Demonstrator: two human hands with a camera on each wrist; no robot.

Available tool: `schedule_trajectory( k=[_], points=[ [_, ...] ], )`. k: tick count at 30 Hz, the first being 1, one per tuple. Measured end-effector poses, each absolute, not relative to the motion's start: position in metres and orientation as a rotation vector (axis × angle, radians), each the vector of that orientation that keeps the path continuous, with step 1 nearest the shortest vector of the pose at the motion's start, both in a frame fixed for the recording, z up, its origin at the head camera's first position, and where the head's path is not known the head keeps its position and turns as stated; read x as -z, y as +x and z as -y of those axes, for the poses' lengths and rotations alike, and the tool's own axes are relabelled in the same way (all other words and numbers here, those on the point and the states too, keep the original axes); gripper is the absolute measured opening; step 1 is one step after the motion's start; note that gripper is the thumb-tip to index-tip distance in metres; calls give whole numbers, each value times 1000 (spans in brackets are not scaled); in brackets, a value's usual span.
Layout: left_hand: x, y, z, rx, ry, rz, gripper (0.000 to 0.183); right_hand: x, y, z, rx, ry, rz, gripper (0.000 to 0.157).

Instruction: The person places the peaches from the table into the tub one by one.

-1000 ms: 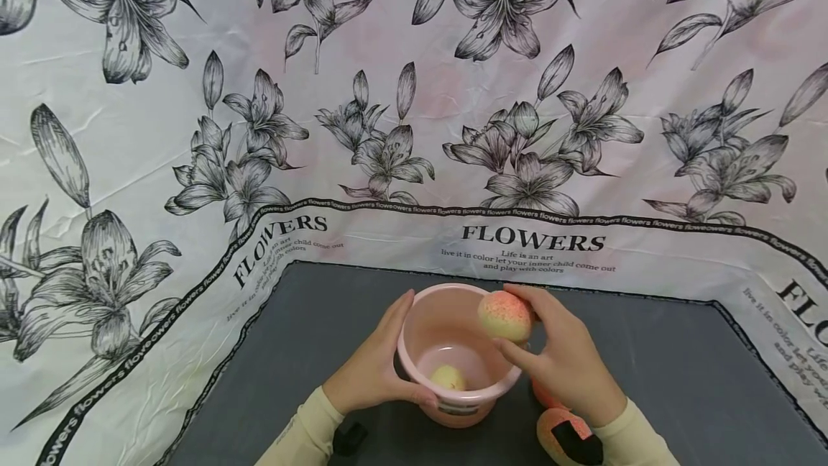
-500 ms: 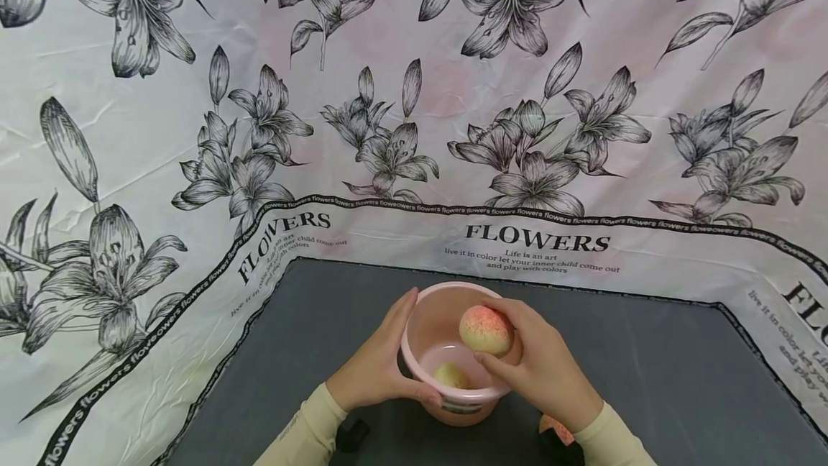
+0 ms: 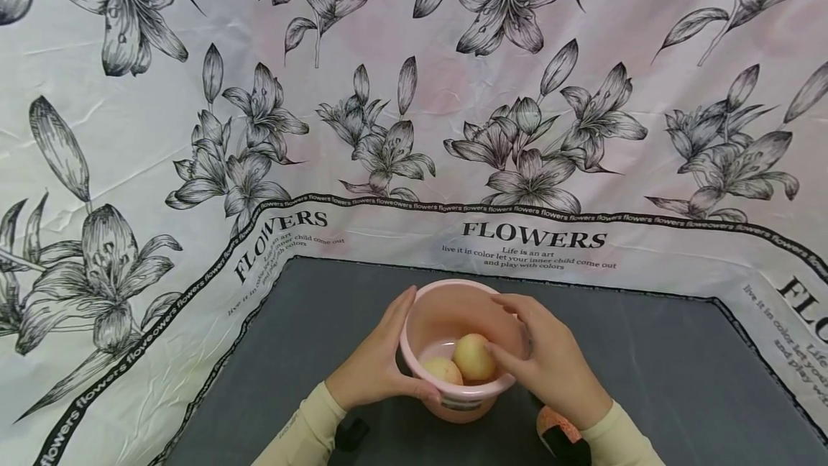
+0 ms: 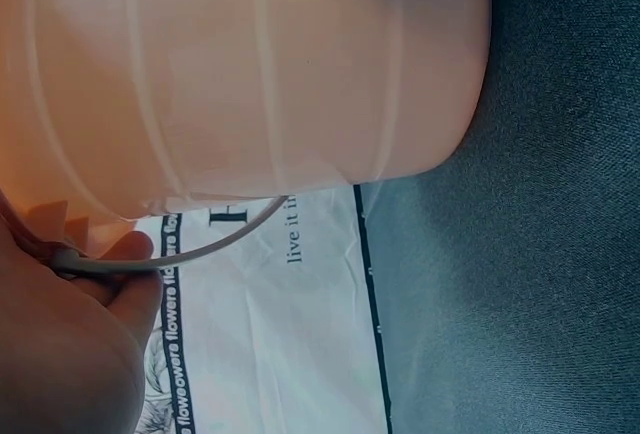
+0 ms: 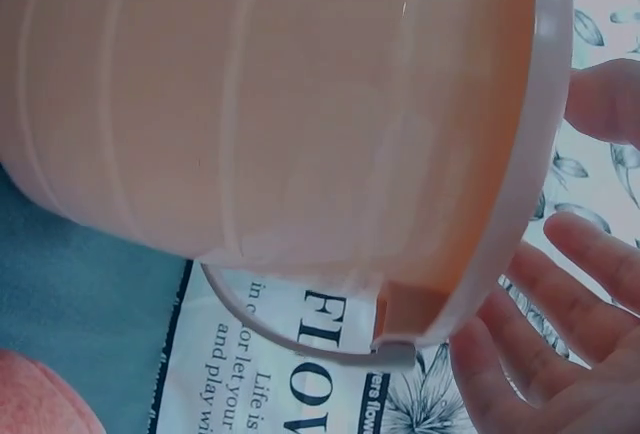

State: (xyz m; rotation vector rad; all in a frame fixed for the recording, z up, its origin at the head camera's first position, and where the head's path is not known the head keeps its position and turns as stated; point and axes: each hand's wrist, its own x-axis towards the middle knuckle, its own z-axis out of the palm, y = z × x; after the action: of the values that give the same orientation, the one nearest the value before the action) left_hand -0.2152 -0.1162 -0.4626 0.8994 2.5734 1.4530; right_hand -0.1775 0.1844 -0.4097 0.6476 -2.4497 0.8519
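Pink plastic bucket (image 3: 461, 414), ribbed wall, pale handle (image 5: 290, 342) hanging down on its far side; placed on a dark grey surface (image 3: 660, 372). Contents: two pale yellow peaches; the first peach (image 3: 442, 371) lies to the left at the bottom, the second peach (image 3: 474, 358) just beside it to the right. Left hand (image 3: 371, 372): curved round the left side of the bucket, gripping the rim, thumb at the near edge. Right hand (image 3: 551, 358): at the right side of the bucket rim, fingers spread well apart, thumb over the mouth near the second peach, gripping nothing; whether the thumb touches that peach cannot be told. Third peach (image 3: 551, 420), orange-red: outside the bucket, near right, partly hidden. Lily-printed sheet (image 3: 382, 20), lettered "FLOWERS": behind the bucket. Cream sleeves (image 3: 304, 426): one each side, nearer than the bucket.
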Motion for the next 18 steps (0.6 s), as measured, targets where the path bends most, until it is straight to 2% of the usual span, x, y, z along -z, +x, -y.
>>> schedule_trajectory(
  k=[18],
  points=[
    [461,-214,115,-1448,897,-2583,149,409,-166,-227,-852,433,2546,68]
  ],
)
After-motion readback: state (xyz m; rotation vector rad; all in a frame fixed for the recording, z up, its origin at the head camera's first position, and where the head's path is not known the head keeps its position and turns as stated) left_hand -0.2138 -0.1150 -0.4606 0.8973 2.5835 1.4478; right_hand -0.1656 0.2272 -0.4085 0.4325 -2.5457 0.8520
